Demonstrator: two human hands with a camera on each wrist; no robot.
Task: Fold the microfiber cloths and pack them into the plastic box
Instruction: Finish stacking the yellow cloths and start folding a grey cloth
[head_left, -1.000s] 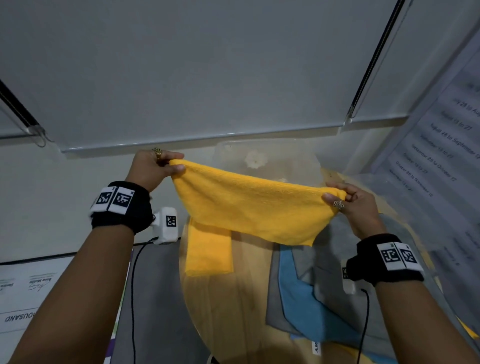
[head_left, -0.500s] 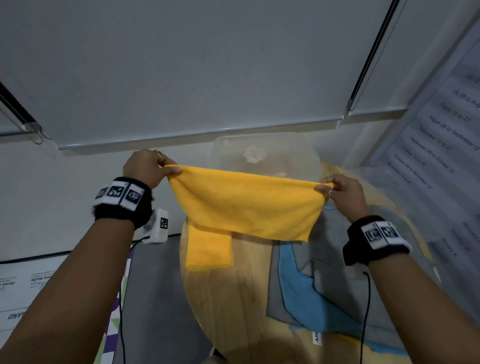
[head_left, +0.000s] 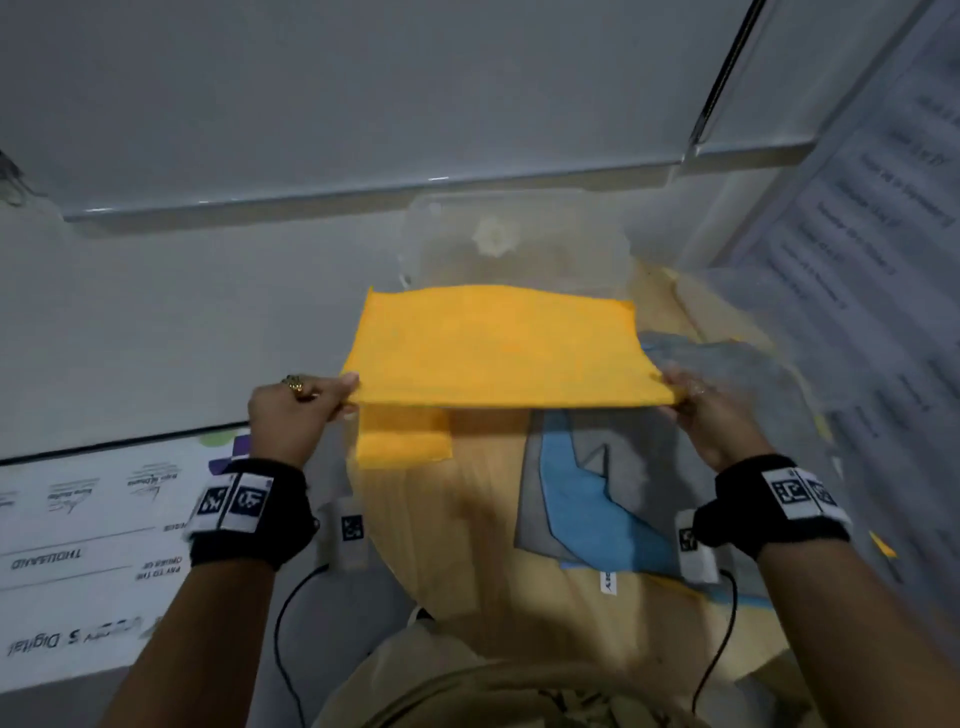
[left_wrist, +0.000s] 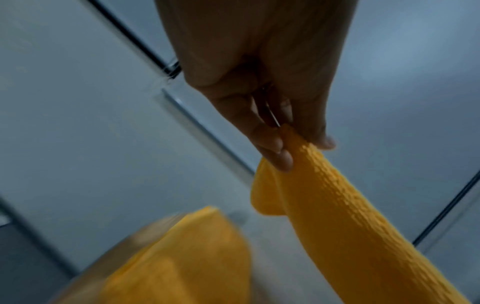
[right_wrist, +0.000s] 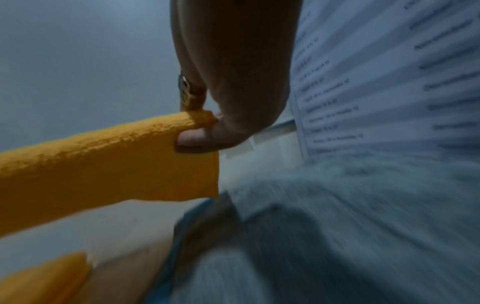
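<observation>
Pinching yellow cloth (head_left: 498, 345) corners with left hand (head_left: 291, 415) and right hand (head_left: 711, 415), stretched flat before plastic box (head_left: 519, 234).

That yellow cloth (head_left: 498, 348) pinched in both hands looks nubby and matt; below it, smooth pale wooden table (head_left: 467, 545), beyond, cloudy clear plastic box (head_left: 519, 234).

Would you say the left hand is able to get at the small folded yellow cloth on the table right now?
Probably not yet: the left hand pinches a corner of the held yellow cloth. The folded yellow cloth lies close below, with nothing covering it.
</observation>
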